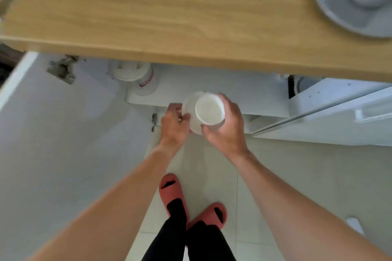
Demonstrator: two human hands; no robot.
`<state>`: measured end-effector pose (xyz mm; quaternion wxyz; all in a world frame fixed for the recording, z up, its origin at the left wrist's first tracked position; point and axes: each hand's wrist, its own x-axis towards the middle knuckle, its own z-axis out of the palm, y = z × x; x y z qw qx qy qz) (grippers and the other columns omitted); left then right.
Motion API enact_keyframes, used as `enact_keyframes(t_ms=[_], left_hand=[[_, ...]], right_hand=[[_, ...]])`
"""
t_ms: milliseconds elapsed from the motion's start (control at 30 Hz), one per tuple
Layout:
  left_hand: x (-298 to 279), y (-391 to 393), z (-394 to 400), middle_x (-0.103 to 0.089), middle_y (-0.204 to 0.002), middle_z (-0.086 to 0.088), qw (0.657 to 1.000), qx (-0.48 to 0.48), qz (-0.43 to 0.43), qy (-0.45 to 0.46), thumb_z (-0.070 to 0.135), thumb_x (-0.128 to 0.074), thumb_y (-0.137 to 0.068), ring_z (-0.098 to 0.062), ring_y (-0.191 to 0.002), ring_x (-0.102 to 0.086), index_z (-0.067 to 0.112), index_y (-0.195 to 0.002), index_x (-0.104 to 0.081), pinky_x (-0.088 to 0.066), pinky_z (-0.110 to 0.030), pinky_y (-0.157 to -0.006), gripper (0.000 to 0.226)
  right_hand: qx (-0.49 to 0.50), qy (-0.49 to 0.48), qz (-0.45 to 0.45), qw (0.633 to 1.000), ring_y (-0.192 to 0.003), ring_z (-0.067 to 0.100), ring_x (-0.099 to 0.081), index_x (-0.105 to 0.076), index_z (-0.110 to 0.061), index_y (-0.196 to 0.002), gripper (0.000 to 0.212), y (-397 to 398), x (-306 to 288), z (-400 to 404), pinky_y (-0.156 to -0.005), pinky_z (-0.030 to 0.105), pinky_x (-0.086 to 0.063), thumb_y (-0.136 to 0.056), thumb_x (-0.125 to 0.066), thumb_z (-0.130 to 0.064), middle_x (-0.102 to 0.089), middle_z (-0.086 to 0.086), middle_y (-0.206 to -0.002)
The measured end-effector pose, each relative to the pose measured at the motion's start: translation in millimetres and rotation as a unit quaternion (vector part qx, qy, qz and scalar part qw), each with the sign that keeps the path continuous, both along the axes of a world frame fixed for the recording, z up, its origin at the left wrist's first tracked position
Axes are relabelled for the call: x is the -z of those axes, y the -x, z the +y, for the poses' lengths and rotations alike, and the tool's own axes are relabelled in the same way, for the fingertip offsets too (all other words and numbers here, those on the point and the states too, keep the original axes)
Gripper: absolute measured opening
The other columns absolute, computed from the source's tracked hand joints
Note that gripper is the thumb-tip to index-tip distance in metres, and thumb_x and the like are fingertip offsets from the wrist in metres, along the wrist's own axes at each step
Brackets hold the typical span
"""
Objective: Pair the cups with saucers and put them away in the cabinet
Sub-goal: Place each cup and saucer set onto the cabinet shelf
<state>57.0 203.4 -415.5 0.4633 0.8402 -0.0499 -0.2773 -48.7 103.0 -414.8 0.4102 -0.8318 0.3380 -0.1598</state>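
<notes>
A white cup [210, 111] is gripped by the right hand [226, 131] at the open cabinet [233, 91]. The white saucer [191, 116] beneath is pinched by the left hand [174, 127]

A cup [210, 110] sits on a saucer [191, 112], below the countertop [169, 17].

bright even daylight | soft shadows | motion blur throughout | wide-angle edge distortion

White cup [210, 111] on saucer [189, 110], gripped by both hands, left [174, 127], right [226, 131], below wooden counter [169, 12]
</notes>
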Motion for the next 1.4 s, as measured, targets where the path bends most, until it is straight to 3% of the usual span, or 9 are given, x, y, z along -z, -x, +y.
enact_keyframes(t_ms=[67, 200, 533, 767, 867, 933, 1100, 1200, 1400], left_hand=[[22, -23, -17, -0.063, -0.094, -0.01, 1.0, -0.006, 0.0, 0.019, 0.006, -0.056, -0.093, -0.024, -0.07, -0.064, 0.005, -0.117, -0.051, -0.057, -0.025, -0.049, 0.025], [52, -60, -42, -0.063, -0.112, -0.015, 0.999, -0.011, 0.027, 0.04, 0.007, -0.061, -0.091, -0.027, -0.083, -0.068, 0.006, -0.119, -0.051, -0.059, -0.029, -0.051, 0.029], [89, -111, -81, -0.055, -0.122, -0.01, 0.993, 0.004, 0.067, 0.101, 0.012, -0.067, -0.088, -0.025, -0.093, -0.067, 0.01, -0.114, -0.052, -0.06, -0.025, -0.057, 0.03], [91, -128, -101, -0.058, -0.084, 0.004, 0.995, -0.017, 0.037, 0.087, 0.003, -0.062, -0.079, -0.02, -0.075, -0.071, 0.02, -0.08, -0.056, -0.062, -0.034, -0.073, 0.018], [93, -127, -104, -0.06, -0.082, 0.004, 0.995, -0.026, 0.034, 0.091, 0.0, -0.06, -0.078, -0.021, -0.074, -0.073, 0.022, -0.078, -0.056, -0.062, -0.033, -0.074, 0.022], [93, -126, -102, -0.06, -0.076, 0.004, 0.995, -0.029, 0.029, 0.092, -0.002, -0.058, -0.078, -0.025, -0.076, -0.073, 0.024, -0.069, -0.053, -0.061, -0.035, -0.075, 0.028], [99, -128, -104, -0.069, -0.092, -0.009, 0.998, 0.024, -0.039, 0.033, 0.01, -0.059, -0.074, -0.026, -0.07, -0.073, 0.018, -0.092, -0.059, -0.062, -0.035, -0.059, 0.02], [98, -135, -110, -0.061, -0.087, -0.004, 0.998, 0.022, -0.054, -0.001, 0.013, -0.059, -0.076, -0.028, -0.073, -0.072, 0.016, -0.11, -0.059, -0.062, -0.036, -0.066, 0.035], [98, -154, -129, -0.071, -0.085, -0.008, 0.999, 0.022, -0.04, 0.0, 0.02, -0.065, -0.082, -0.025, -0.071, -0.073, 0.02, -0.075, -0.055, -0.062, -0.038, -0.065, 0.012]], right_hand=[[0.005, 0.012, -0.001, 1.0, -0.104, 0.006, -0.046, -0.047, -0.011, -0.142, 0.086, -24, 23, -16, -0.088, -0.005, -0.025, -0.063, -0.082, -0.01, -0.056, 0.011, -0.12], [0.005, 0.033, -0.001, 0.999, -0.111, 0.019, -0.051, -0.045, -0.01, -0.144, 0.085, -61, 56, -42, -0.088, 0.007, -0.03, -0.066, -0.08, -0.011, -0.054, 0.013, -0.123], [-0.005, 0.04, 0.043, 0.998, -0.127, 0.02, -0.045, -0.032, -0.021, -0.152, 0.093, -114, 95, -86, -0.092, 0.008, -0.026, -0.073, -0.08, -0.017, -0.046, 0.008, -0.137], [-0.012, 0.028, 0.054, 0.998, -0.139, 0.022, -0.034, -0.011, -0.017, -0.159, 0.105, -136, 94, -106, -0.099, 0.012, -0.02, -0.077, -0.077, -0.02, -0.038, 0.01, -0.149], [0.012, 0.063, 0.045, 0.997, -0.135, 0.029, -0.036, -0.021, -0.014, -0.155, 0.097, -135, 98, -102, -0.107, 0.028, -0.032, -0.075, -0.075, -0.022, -0.04, 0.012, -0.143], [0.062, 0.112, 0.082, 0.988, -0.127, 0.032, -0.041, -0.037, -0.011, -0.144, 0.085, -130, 103, -97, -0.101, 0.042, -0.039, -0.072, -0.075, -0.038, -0.045, 0.011, -0.135], [0.092, 0.201, 0.231, 0.947, -0.111, 0.033, -0.049, -0.06, -0.008, -0.113, 0.076, -125, 111, -90, -0.091, 0.042, -0.035, -0.077, -0.054, -0.075, -0.057, 0.011, -0.117], [0.07, 0.218, 0.231, 0.946, -0.108, 0.033, -0.052, -0.063, -0.01, -0.108, 0.071, -132, 113, -97, -0.09, 0.043, -0.034, -0.084, -0.047, -0.074, -0.062, 0.011, -0.112], [0.076, 0.212, 0.219, 0.949, -0.114, 0.03, -0.055, -0.068, -0.012, -0.112, 0.051, -157, 117, -108, -0.093, 0.04, -0.035, -0.1, -0.038, -0.051, -0.064, 0.011, -0.118]])
